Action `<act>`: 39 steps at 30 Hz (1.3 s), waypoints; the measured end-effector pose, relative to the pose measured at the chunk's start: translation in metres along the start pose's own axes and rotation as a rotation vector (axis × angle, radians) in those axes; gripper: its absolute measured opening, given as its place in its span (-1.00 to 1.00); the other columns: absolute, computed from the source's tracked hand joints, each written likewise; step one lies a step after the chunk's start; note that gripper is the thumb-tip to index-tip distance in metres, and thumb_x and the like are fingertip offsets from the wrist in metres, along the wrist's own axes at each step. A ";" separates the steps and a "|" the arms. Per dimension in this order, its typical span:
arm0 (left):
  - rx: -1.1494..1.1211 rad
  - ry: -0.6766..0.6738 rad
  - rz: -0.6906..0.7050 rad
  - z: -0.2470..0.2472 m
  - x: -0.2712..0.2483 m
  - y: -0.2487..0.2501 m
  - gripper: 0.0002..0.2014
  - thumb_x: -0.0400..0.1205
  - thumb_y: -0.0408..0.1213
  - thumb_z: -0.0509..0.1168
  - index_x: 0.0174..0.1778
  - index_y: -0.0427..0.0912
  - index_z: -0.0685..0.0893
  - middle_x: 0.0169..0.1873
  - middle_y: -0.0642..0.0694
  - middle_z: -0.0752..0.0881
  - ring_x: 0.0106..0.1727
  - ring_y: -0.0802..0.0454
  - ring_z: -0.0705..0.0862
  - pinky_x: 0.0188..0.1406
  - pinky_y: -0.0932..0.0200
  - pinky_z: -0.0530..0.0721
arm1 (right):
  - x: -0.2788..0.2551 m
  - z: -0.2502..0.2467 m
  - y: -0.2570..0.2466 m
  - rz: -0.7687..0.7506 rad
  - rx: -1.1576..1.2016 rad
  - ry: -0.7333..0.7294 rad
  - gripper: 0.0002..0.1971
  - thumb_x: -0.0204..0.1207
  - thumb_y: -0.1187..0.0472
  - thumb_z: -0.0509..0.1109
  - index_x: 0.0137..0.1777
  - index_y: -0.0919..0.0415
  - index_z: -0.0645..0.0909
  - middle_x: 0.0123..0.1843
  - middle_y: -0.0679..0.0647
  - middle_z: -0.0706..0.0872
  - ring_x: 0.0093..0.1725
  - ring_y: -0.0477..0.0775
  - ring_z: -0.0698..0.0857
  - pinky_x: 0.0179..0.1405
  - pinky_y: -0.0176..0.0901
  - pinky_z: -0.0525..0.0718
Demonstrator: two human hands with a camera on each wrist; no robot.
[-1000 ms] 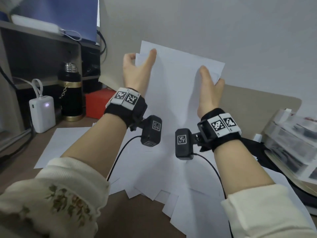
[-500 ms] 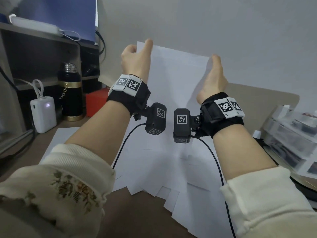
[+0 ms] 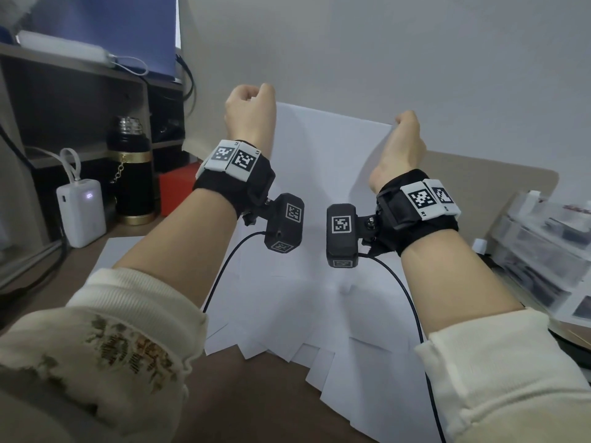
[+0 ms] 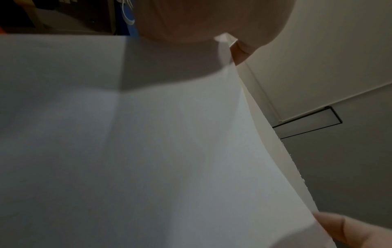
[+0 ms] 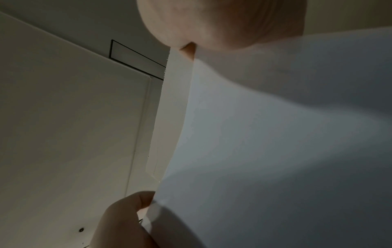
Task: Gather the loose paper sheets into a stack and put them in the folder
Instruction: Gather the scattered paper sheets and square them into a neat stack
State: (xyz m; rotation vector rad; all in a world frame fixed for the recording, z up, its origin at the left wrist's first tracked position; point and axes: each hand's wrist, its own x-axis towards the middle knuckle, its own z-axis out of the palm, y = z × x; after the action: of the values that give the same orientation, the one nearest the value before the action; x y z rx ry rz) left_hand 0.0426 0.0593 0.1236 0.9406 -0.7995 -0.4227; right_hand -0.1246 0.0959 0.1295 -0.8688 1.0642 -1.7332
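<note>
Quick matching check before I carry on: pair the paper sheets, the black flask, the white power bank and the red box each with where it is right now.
Things:
1. paper sheets
2. black flask
3. white power bank
4. red box

Places:
A. on the desk at the far left, cable attached
B. held up by the left hand and right hand
C. behind the left wrist, right of the flask
D. upright by the shelf, gold band at its base

Pairs: 1-B, 2-D, 3-A, 4-C

Cream ribbed sleeves, floral embroidery, black wristbands with checkered tags, cabled cameras
</note>
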 end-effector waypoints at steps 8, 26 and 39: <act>0.046 -0.053 0.011 -0.005 -0.004 -0.008 -0.91 0.31 -0.10 0.26 -0.35 0.02 0.54 -0.35 0.05 0.54 -0.30 -0.01 0.53 -0.23 0.11 0.56 | 0.003 0.004 0.010 -0.098 -0.101 0.063 -0.66 0.42 0.24 0.37 -0.14 0.61 0.46 -0.40 0.01 0.30 -0.29 0.06 0.27 -0.22 -0.11 0.32; 0.053 -0.340 0.142 -0.027 -0.013 -0.030 -0.61 0.47 0.11 0.47 -0.03 -0.09 0.57 -0.04 -0.02 0.73 -0.01 0.06 0.74 0.14 0.04 0.73 | 0.024 -0.021 0.038 -0.130 -0.103 -0.257 -0.57 0.31 -0.08 0.63 0.02 0.16 0.61 -0.03 -0.05 0.77 0.03 -0.03 0.74 0.28 -0.03 0.61; 0.107 -0.693 -0.228 -0.064 -0.015 -0.084 -0.32 0.30 -0.03 0.61 0.33 -0.17 0.67 0.16 -0.06 0.79 0.19 -0.03 0.76 0.34 -0.12 0.63 | 0.059 -0.049 0.103 0.051 -0.319 -0.429 -0.05 -0.19 -0.11 0.81 0.28 0.20 0.65 0.14 -0.03 0.81 0.26 0.08 0.70 0.46 0.18 0.45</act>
State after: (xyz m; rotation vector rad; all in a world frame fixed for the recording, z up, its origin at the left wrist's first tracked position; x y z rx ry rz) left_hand 0.0823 0.0589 0.0252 0.9964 -1.3555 -0.9400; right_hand -0.1547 0.0312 0.0223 -1.3313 1.0683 -1.2697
